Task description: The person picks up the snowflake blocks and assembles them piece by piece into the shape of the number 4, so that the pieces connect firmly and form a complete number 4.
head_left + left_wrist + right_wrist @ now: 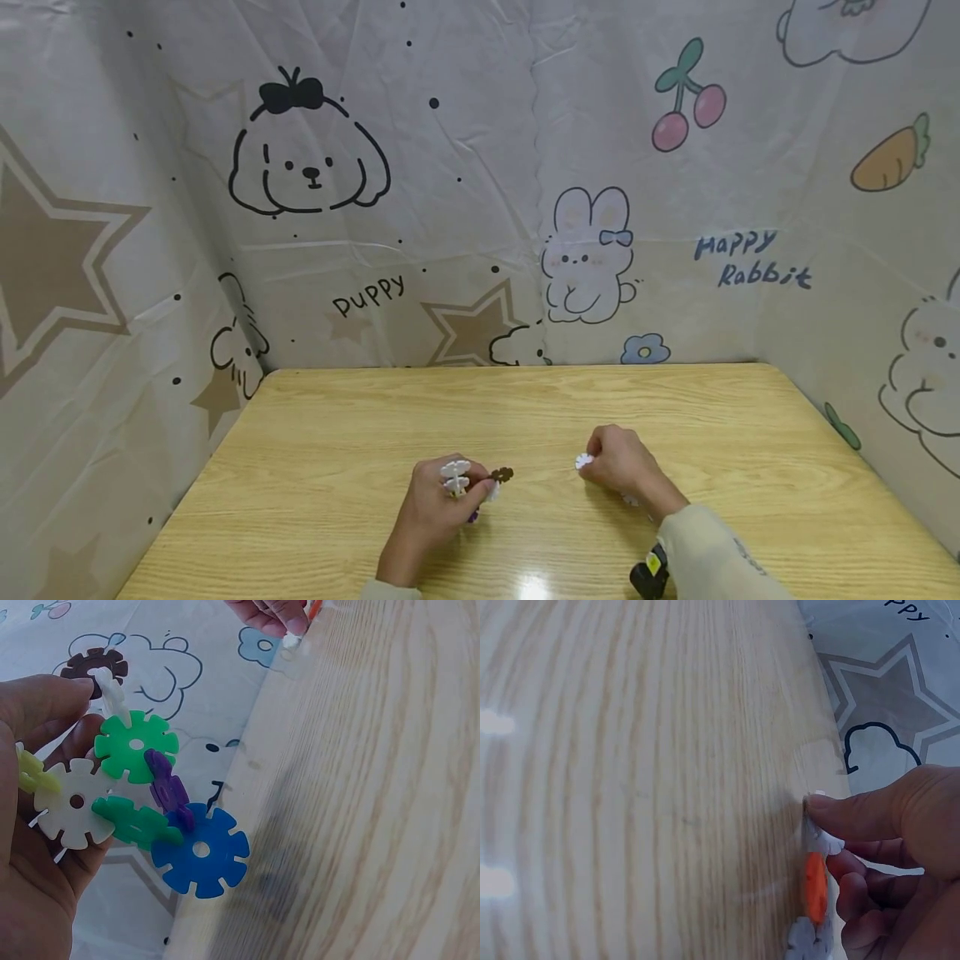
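My left hand [437, 504] holds a linked group of notched plastic discs, its thumb and fingers pinching near the brown disc [105, 663]. In the left wrist view a green disc [120, 746], a purple disc [169, 789], a blue disc [217, 871], a second green disc [135, 823] and a white disc [66, 799] hang together beside the palm. My right hand [622, 462] pinches a white disc [582, 462] low over the table. Below those fingertips are an orange disc [816, 889] and more white pieces [802, 939]; whether they are joined I cannot tell.
The wood-grain table [360, 417] reaches back to a printed cloth [465, 192] that hangs behind it and at both sides. A black device [649, 573] with a yellow mark sits by the right sleeve [720, 554].
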Demonstrator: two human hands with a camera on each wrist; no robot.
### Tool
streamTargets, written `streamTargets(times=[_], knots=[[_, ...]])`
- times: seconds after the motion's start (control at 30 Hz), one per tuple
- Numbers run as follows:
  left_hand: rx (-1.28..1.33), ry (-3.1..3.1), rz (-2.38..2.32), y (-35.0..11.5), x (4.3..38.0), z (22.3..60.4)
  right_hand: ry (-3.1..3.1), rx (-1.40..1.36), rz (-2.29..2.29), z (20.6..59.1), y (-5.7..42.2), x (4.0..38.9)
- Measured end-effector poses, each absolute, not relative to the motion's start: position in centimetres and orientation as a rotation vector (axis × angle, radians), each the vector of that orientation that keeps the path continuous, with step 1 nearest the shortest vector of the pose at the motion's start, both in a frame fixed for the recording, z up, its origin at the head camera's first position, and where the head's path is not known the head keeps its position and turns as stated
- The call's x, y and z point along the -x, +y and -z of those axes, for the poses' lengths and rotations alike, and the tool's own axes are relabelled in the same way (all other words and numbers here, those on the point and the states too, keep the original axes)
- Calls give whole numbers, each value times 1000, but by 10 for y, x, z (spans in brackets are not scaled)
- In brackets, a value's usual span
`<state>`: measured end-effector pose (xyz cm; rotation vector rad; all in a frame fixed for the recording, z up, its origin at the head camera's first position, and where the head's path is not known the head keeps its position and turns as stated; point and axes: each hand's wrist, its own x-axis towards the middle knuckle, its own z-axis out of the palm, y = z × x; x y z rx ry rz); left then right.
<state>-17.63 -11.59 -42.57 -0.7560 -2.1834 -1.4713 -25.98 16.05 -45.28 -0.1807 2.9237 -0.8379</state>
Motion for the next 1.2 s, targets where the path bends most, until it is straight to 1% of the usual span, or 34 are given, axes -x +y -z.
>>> streamTargets(times=[0.33,0.67,0.93,1.2], knots=[[765,-2183,1507,-115,178,431,2872,327,933,450,163,256],[728,-2232,1482,-119,196,462,2867,267,1069,442,159,247],[703,-2266,1456,-121,195,461,2830,241,1192,426,145,236],[682,-2288,1430,-120,195,461,2801,320,1302,416,135,227]])
